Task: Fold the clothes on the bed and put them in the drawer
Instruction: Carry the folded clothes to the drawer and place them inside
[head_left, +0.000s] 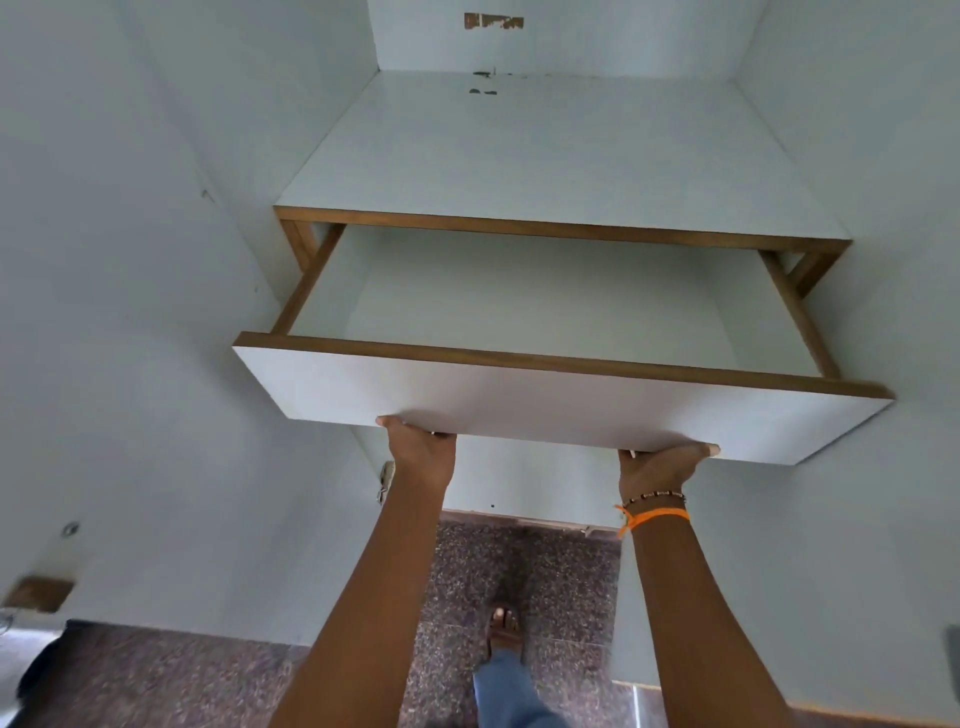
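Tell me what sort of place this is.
Probably a bedroom's built-in wardrobe or storage niche: a white drawer with wood edging, pulled out, both hands gripping its lower edge, under a white shelf recessed between white walls, over a speckled stone floor.

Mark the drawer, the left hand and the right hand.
drawer (545, 410), head view, on its white front panel.
left hand (422, 451), head view, on the back of the hand.
right hand (658, 470), head view, on the back of the hand.

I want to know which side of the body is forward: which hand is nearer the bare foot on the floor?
Right. The right hand grips the drawer front almost above the foot; the left hand grips it further left.
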